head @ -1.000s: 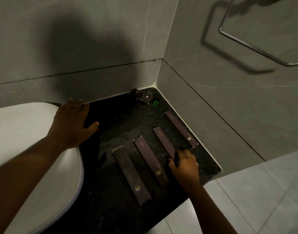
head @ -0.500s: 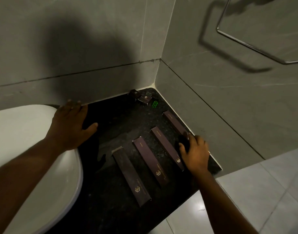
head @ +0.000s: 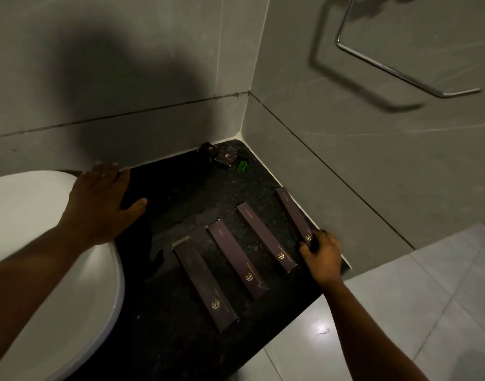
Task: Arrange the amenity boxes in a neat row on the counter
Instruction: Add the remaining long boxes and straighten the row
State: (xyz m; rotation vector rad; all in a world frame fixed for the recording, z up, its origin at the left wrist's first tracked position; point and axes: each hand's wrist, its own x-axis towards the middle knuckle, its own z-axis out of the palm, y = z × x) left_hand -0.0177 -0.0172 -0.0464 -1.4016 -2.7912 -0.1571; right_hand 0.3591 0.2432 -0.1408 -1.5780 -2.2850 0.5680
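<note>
Several long dark purple amenity boxes lie side by side on the black speckled counter (head: 186, 347): the leftmost box (head: 204, 285), a second box (head: 238, 260), a third box (head: 266, 237) and the rightmost box (head: 292, 215) beside the wall. My right hand (head: 322, 255) grips the near end of the rightmost box. My left hand (head: 98, 204) rests flat, fingers spread, on the rim of the white basin (head: 43, 257). Two small dark boxes (head: 225, 158) sit in the far corner.
A small green object (head: 241, 165) lies near the corner boxes. Grey tiled walls close the counter at the back and right. A chrome towel ring (head: 395, 70) hangs on the right wall. Pale floor tiles (head: 400, 312) lie beyond the counter's near right edge.
My right hand moved from the third box's near end to the rightmost box and took hold of its near end. The left hand stayed on the basin.
</note>
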